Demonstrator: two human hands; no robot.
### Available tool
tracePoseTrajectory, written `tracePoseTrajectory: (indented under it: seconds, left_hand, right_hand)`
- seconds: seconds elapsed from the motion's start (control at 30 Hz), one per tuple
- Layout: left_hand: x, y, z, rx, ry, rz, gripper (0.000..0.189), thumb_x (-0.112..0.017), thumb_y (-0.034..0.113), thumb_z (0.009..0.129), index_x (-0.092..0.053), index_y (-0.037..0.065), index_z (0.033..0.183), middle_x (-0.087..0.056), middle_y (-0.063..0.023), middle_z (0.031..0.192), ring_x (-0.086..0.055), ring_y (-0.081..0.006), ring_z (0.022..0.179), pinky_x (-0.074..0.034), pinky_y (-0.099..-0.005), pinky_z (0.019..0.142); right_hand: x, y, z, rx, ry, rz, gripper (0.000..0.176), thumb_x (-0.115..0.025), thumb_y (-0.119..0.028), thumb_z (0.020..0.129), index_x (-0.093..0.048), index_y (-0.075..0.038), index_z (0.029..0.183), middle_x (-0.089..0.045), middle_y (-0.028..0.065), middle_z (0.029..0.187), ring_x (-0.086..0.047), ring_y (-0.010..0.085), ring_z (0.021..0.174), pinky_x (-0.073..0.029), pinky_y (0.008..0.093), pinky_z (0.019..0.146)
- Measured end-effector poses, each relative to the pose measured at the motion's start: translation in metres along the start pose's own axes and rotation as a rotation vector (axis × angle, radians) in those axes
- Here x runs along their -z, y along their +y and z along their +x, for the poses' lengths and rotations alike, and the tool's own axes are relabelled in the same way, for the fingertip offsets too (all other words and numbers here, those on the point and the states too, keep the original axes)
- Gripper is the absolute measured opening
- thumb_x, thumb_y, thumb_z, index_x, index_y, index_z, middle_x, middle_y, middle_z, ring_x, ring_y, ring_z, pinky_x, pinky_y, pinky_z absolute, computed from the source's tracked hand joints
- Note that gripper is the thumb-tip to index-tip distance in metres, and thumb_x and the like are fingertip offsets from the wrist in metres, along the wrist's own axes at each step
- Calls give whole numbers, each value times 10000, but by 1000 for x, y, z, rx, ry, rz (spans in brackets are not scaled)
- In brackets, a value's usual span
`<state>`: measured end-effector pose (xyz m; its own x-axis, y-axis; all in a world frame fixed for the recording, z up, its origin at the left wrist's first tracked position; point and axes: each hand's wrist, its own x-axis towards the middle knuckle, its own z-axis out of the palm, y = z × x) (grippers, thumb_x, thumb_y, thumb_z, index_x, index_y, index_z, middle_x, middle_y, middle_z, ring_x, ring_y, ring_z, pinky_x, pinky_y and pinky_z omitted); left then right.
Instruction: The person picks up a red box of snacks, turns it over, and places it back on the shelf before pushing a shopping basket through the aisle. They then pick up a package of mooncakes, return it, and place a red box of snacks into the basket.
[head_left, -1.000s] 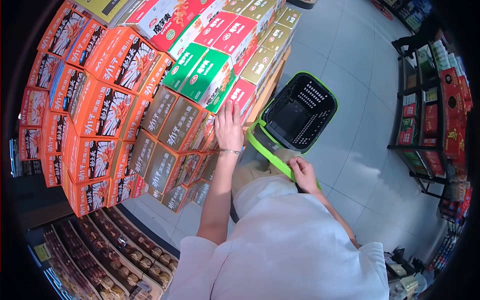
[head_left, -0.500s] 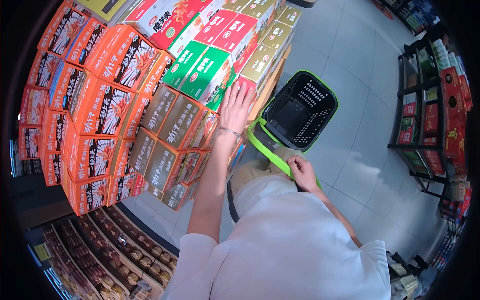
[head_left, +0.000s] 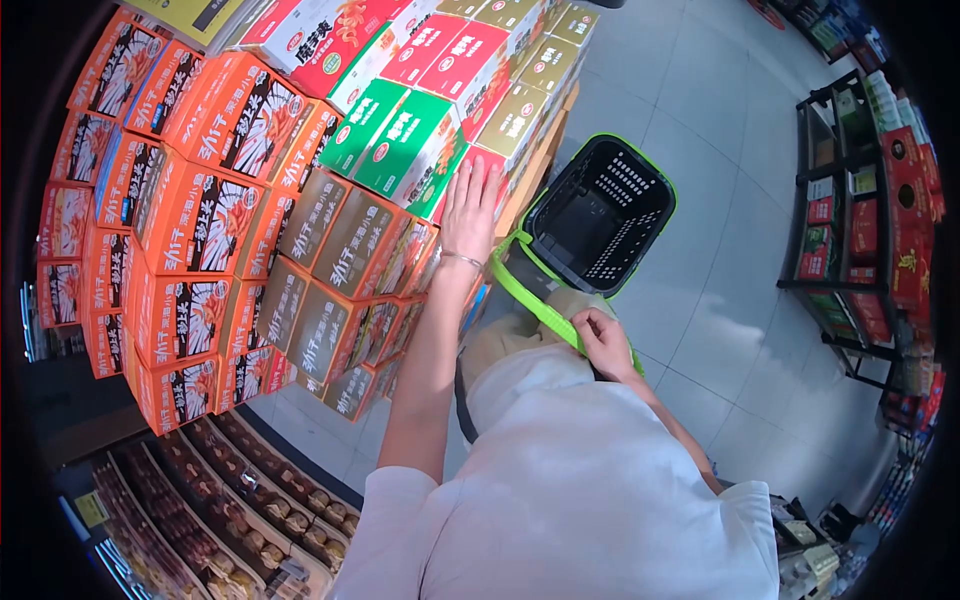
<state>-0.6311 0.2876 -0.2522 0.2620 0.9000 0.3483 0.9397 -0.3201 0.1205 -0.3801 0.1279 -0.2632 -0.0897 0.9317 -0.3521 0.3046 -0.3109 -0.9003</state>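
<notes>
My left hand (head_left: 469, 212) lies with its fingers stretched out on a red box at the edge of the stacked display, beside two green boxes (head_left: 396, 143). A bracelet circles that wrist. Closed around the green handle (head_left: 530, 297) of a shopping basket is my right hand (head_left: 604, 343), close to my body. The black basket (head_left: 600, 215) has a green rim, and nothing shows inside it. Brown boxes (head_left: 345, 235) are stacked just below and left of my left hand.
Orange boxes (head_left: 205, 225) form a tall stack at the left. Trays of packaged goods (head_left: 215, 500) stand at the lower left. A black shelf (head_left: 845, 220) with red and green packages is at the right, beyond the tiled floor (head_left: 700, 240).
The view has shifted very slightly, moving the boxes a little to the left in it. Both hands keep nearly the same pose, and the right one still holds the handle.
</notes>
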Motion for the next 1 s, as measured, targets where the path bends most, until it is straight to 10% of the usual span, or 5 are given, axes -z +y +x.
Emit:
tracePoseTrajectory:
  seconds: [0.27,0.37,0.47,0.57,1.0]
  left_hand:
    - [41,34,-70,200,450,-550,179,-581,10,879,-639,-25,1044,-630,-132,992,-605,-285,913,-487,-373,812]
    - [7,41,-127,620,340,-799,139,-561,84,918,-644,-13,972,-633,-84,887,-608,-183,828,-487,-300,739]
    - [-31,27,-167,1364,-293,-1702,244,-557,230,907,-654,36,1018,-645,-83,862,-621,-161,785,-524,-297,722]
    - [-52,29,-175,1412,-424,-1991,295,-546,230,905,-617,24,1103,-659,-87,939,-627,-189,850,-525,-323,775]
    - [-112,41,-148,1617,183,-2376,290,-538,210,875,-602,69,1121,-657,-48,1111,-589,-194,1075,-438,-369,953]
  right_hand:
    - [2,-3,-4,-17,-53,102,237,-620,-233,928,-621,4,924,-597,24,669,-506,77,552,-405,244,505]
    - [2,-9,-5,86,-65,-132,238,-665,-241,889,-623,-8,917,-582,39,650,-485,95,547,-389,264,513]
    - [2,-16,-3,35,-95,-183,248,-694,-248,858,-628,-15,910,-574,56,642,-481,113,552,-383,282,526]
    - [1,-26,-1,72,-124,-219,252,-694,-255,856,-634,-12,889,-573,53,636,-480,113,552,-377,284,521]
    - [4,-28,-2,55,-109,-221,266,-716,-256,840,-645,-3,878,-571,39,636,-470,104,577,-369,278,530]
